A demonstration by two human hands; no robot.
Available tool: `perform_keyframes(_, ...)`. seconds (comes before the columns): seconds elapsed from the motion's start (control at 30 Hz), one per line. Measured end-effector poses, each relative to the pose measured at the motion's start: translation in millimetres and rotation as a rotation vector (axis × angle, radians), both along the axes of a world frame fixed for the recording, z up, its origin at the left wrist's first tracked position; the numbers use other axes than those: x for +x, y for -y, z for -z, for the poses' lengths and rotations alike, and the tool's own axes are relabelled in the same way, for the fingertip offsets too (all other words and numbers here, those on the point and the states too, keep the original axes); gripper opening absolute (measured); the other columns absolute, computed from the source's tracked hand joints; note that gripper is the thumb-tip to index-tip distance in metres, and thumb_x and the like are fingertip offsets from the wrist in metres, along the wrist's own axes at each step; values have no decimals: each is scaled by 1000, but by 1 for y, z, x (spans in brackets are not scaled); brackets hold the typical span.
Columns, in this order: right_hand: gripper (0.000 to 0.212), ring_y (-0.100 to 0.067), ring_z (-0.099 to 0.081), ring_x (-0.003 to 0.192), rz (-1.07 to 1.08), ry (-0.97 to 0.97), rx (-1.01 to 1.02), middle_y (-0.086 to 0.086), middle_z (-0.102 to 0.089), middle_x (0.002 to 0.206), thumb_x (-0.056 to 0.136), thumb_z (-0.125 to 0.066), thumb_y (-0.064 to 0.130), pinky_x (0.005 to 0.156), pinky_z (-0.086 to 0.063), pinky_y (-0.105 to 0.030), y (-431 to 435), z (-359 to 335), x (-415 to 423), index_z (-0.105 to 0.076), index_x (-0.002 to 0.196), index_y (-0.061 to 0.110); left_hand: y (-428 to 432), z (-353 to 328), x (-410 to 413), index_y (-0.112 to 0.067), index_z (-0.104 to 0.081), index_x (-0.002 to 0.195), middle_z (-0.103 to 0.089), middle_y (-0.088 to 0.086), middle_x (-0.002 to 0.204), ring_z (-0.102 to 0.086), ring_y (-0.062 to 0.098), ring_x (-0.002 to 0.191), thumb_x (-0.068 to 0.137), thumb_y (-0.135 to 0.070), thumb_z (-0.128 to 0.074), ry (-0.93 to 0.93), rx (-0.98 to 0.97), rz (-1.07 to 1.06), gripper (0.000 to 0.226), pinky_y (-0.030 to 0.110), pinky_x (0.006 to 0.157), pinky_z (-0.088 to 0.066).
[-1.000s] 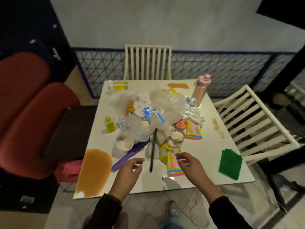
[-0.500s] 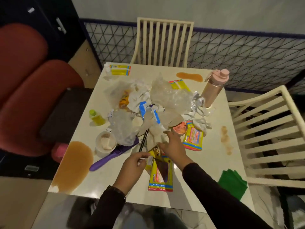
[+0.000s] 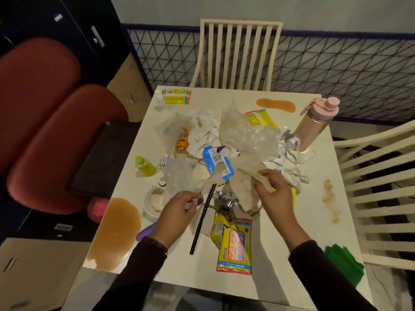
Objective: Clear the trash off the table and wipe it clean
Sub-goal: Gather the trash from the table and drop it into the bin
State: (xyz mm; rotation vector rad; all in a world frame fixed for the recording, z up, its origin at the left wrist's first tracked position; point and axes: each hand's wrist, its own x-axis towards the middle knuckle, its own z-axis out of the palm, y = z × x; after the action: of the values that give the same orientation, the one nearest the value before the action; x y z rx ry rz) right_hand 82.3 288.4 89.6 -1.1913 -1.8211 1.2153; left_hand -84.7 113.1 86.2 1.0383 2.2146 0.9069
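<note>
The trash (image 3: 235,140) is a loose heap on the middle of the cream worktop (image 3: 292,239). It is made of crinkled clear plastic bags (image 3: 244,135), crumpled white paper (image 3: 202,135), a torn blue-and-white wrapper (image 3: 217,162) and strips of shredded paper on its right side. At its near edge a yellow snack packet (image 3: 235,245) lies flat, with a black stick (image 3: 203,218) lying slantwise just left of it.

The right hand (image 3: 274,194) is at the near right edge of the heap. Its fingers (image 3: 265,176) are curled and pinch a crumpled beige wrapper (image 3: 244,189), which hangs down from them over the trash below.

The left hand (image 3: 177,212) is at the near left edge, just beside the black stick. Its fingers (image 3: 190,196) are curled in and pinch a small pale scrap (image 3: 190,204). What the scrap is I cannot make out, as it is blurred. A purple scoop (image 3: 146,231) runs under this hand, and a small white cup (image 3: 155,200) stands just left of it.

A wide brown spill (image 3: 116,232) covers the near left corner, and a smaller orange one (image 3: 276,104) lies near the far edge. A pink bottle (image 3: 314,124) stands at the far right, touching the shredded paper. A green cloth (image 3: 343,263) lies at the near right corner, well apart from both hands.
</note>
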Motion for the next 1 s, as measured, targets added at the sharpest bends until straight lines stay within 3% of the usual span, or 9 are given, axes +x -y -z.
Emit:
perform_keyframes(0.13, 8, -13, -52, 70, 170, -190, -219, -3, -58, 75, 80, -65, 16, 66, -41, -30, -3, -24, 39, -57, 76, 14, -25, 1, -18, -27, -64, 102, -58, -7, 109, -56, 5, 95, 90, -10, -55, 2, -10, 40, 23, 18, 89, -42)
perform_keyframes(0.3, 12, -17, -49, 68, 315, -126, -234, -6, -56, 80, 76, -60, 32, 63, -40, -32, 10, -24, 64, -48, 74, 35, -85, 26, -3, -18, -63, 115, -52, 0, 121, -55, 13, 103, 88, -7, -54, -21, -126, 211, 31, 20, 94, -42)
perform_keyframes(0.4, 11, -11, -55, 77, 321, -90, -206, -7, -58, 94, 87, -57, 17, 69, -45, -24, 22, -22, 80, -49, 93, 23, -117, 57, 18, -30, -48, 133, -37, 0, 138, -52, 19, 114, 81, -4, -57, 40, -157, 404, 59, 15, 95, -42)
perform_keyframes(0.5, 15, 6, -55, 81, 286, -48, -181, 3, -56, 95, 90, -55, 4, 71, -43, -9, 32, -23, 95, -52, 104, 4, -137, 91, 36, -31, -35, 142, -19, 7, 155, -46, 32, 126, 84, -7, -57, -266, -310, 528, 66, 38, 105, -41)
perform_keyframes(0.57, 15, 10, -55, 78, 282, -37, -194, 7, -55, 91, 88, -55, 0, 69, -41, -5, 38, -21, 105, -54, 102, 3, -139, 103, 43, -18, -45, 137, -31, 13, 148, -48, 33, 122, 88, -1, -49, -375, -345, 492, 52, 35, 101, -38)
perform_keyframes(0.63, 18, 8, -55, 70, 290, -44, -251, 3, -58, 87, 83, -54, -6, 64, -43, -9, 44, -18, 113, -53, 93, 9, -139, 106, 45, -9, -58, 123, -48, 18, 128, -54, 34, 112, 87, 1, -48, -331, -275, 414, 39, 34, 94, -39)
perform_keyframes(0.77, 24, -9, -59, 76, 280, -51, -302, -7, -65, 89, 78, -57, -13, 69, -47, -23, 51, -10, 118, -57, 83, 10, -129, 79, 43, -12, -67, 106, -62, 8, 105, -61, 18, 97, 84, -2, -56, -7, -29, 135, 27, 22, 85, -43)
perform_keyframes(0.87, 22, -2, -55, 70, 198, -60, -303, -6, -62, 82, 80, -53, -15, 65, -44, -16, 50, -11, 107, -57, 80, 7, -100, 30, 45, -15, -66, 101, -62, 0, 103, -59, -2, 90, 85, -5, -63, 190, 183, -74, 20, 4, 77, -43)
perform_keyframes(1.0, 33, 8, -51, 64, 32, -99, -290, -3, -55, 78, 80, -44, -20, 62, -40, -10, 53, -15, 71, -53, 75, 11, -31, -24, 33, -19, -67, 100, -68, -3, 98, -63, 2, 88, 84, -6, -67, 225, 377, -283, 20, 15, 79, -50)
